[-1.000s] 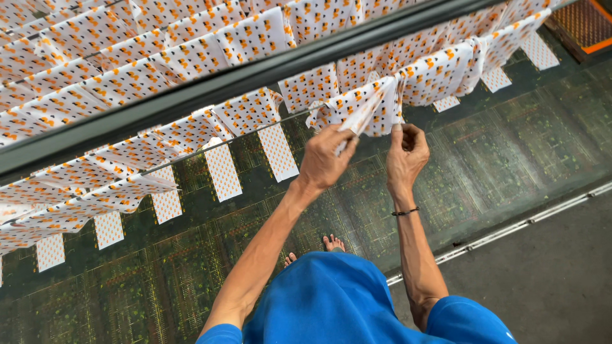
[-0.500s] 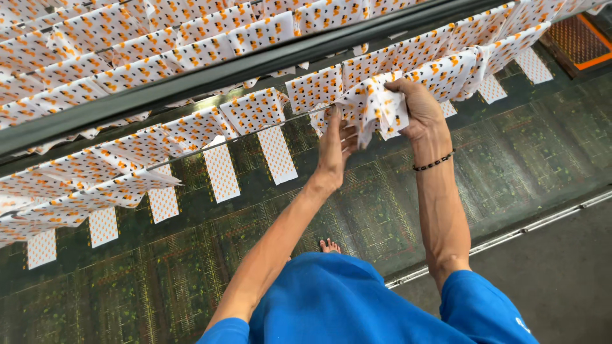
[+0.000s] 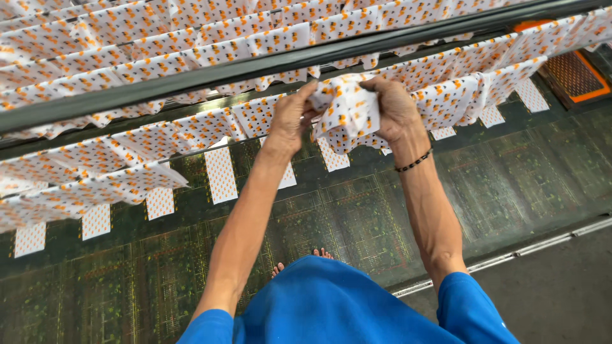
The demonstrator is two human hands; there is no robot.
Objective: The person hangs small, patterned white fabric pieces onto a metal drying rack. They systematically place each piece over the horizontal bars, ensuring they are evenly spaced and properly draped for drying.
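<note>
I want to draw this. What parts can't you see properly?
Head view, three things:
- Fingertips of the left hand and right hand: tucked into the bunched orange-printed cloth.
- Where the cloth attaches: the dark rail covers it.
- Feet: only toes show past the blue shirt.

Looks like a fabric printing workshop: long rows of printed cloth [image 3: 159, 137] hung over ink-stained printing tables [image 3: 357, 216].
</note>
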